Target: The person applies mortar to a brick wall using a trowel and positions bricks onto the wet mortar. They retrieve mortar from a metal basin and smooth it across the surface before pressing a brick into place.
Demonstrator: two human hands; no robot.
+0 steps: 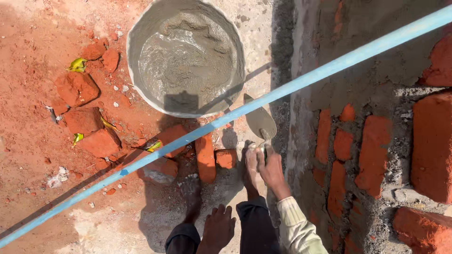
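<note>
A worker stands barefoot on dusty red ground beside a brick wall (372,155) under construction, seen from above. Nearest the camera, the left hand (218,229) hangs free at the bottom edge of the view, fingers slightly apart and loosely curled, holding nothing, just above the dark trouser legs. A little farther out, the right hand (272,170), in a pale ribbed sleeve, is clamped around the handle of a mason's trowel (259,121), the fingers wrapped tight together. The trowel's grey, mortar-smeared blade points away from the worker, its tip lying close to the rim of the mortar pan and partly crossed by a long light-blue pipe (226,118) that runs diagonally from the lower left corner to the upper right. Beside the feet lie broken red brick pieces (205,157), some upright, some flat, with more chunks scattered to the left among yellow scraps of leaf. Beyond them sits the round metal mortar pan (186,56), holding wet grey mortar, with the worker's shadow falling across its near edge. To the right, the wall shows rough red bricks set in thick grey mortar joints, partly in shade, with brighter bricks at the far right edge.
</note>
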